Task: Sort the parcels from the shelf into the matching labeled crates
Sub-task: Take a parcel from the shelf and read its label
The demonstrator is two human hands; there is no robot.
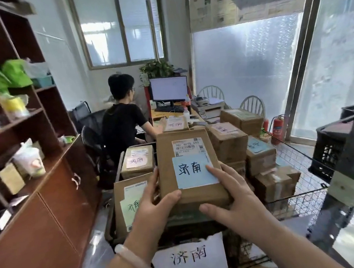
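seen from above, a person's two hands hold a flat brown cardboard parcel [187,154] out in front, above a dark crate [188,226]. the left hand [155,204], with a pale bracelet [133,261] on its wrist, grips the parcel's near left corner, thumb on top and fingers curled round the left edge. the right hand [234,200] grips the near right corner, thumb along the near edge and forefinger stretched onto a blue note [192,171] with handwritten characters stuck on the parcel's top, just below a printed shipping label [187,147]. a white paper sign [189,258] with the same two characters hangs on the crate's front. more parcels sit to the left, one with a green note [132,205], one behind it with a pink note [137,161]. to the right a wire basket [304,198] holds other boxes. behind, a person in black [122,124] sits at a desk facing a monitor [169,88].
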